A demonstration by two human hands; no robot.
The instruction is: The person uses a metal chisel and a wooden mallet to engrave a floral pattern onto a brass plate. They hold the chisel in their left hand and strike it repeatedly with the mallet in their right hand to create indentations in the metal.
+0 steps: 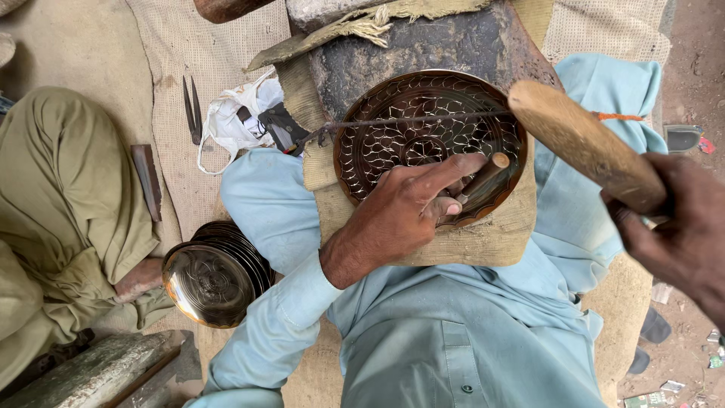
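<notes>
The left hand point(404, 208) is resting on an engraved round metal plate point(430, 143), fingers closed around a short wooden-handled chisel point(483, 175) whose handle is pointing up and to the right, index finger extending along it; the tip of the chisel is hidden under the fingers, so contact with the plate surface cannot be confirmed; the right hand point(680, 227) is gripping a wooden mallet point(585, 143) by its lower end, the mallet head hanging raised above the right rim of the plate, apart from the chisel; the plate is lying tilted on a piece of burlap padding point(483, 238) over a dark block point(445, 45), in front of the person's lap, and is showing a dense cut pattern of leaf-like shapes around a central rosette; a thin metal rod point(393, 121) is crossing the upper part of the plate, running left to a dark clamp-like piece; to the left, beside the person's knee, a stack of similar plates point(215, 276) is sitting on the ground; a white plastic bag point(230, 121) and a pair of dark shears point(192, 109) are lying on the woven mat point(189, 45) further up; another person in olive clothing point(60, 189) is sitting at the left edge.
</notes>
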